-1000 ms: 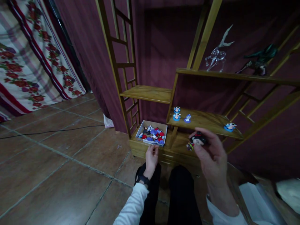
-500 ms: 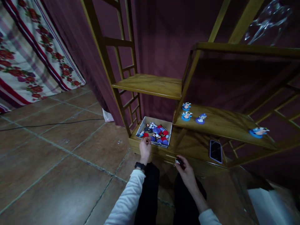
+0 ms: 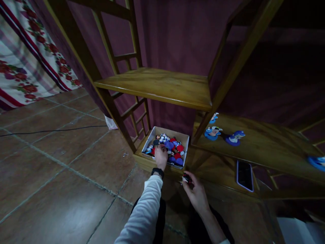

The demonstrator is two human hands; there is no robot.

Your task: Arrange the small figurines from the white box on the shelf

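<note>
My left hand [image 3: 161, 156] reaches over the front edge of a shallow white cardboard box [image 3: 186, 149], its fingers bent down among small figurines with red, purple and dark round bases [image 3: 179, 148]. Those fingers look drawn together, and whatever lies between them is hidden. In front of the box, lower and to the right, my right hand [image 3: 195, 189] grips a small dark-haired figurine [image 3: 186, 178] with a bit of red on it, between thumb and fingers.
The box stands on the bottom board of a wooden shelf unit, beneath a higher shelf [image 3: 157, 84]. Blue-based figurines [image 3: 212, 133] and a purple figurine [image 3: 235, 138] stand on the right shelf. A phone [image 3: 245, 176] lies below them. A black cable [image 3: 56, 130] crosses the tiled floor.
My left hand has gone from the box's front edge down into its contents. My right hand still holds the figurine. The view has moved closer to the shelf.
</note>
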